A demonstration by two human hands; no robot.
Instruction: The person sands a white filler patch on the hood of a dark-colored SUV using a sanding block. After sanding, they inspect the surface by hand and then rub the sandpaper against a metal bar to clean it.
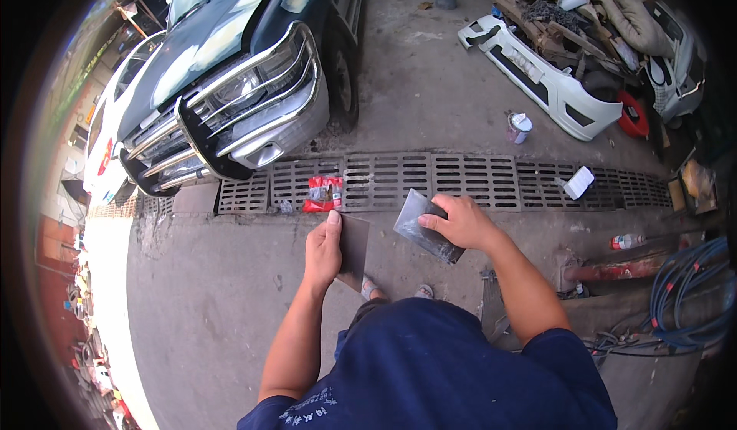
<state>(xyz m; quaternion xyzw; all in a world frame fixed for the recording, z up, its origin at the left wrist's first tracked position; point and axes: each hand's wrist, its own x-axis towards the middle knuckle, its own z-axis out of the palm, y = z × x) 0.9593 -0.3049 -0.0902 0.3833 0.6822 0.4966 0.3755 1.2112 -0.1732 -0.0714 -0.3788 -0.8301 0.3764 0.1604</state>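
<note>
A crumpled red plastic packet [322,193] lies on the metal drain grate [461,178] ahead of you, a white-lidded can [520,127] beyond. Your left hand [322,249] grips a dark flat rectangular sheet [354,249]; your right hand [458,221] clasps a grey smeared flat scraper blade [424,226].

A dark pickup truck [238,54] with a chrome bull bar [223,119] fills the upper left of the frame. Below its front a long metal drain grate [461,180] crosses the concrete floor, with a red packet [322,193] lying on it near the centre. At the upper right a white car bumper [549,77] lies beside a pile of scrap. A small white-lidded can [520,127] stands just left of the bumper. Blue hoses [687,292] coil at the right edge.
</note>
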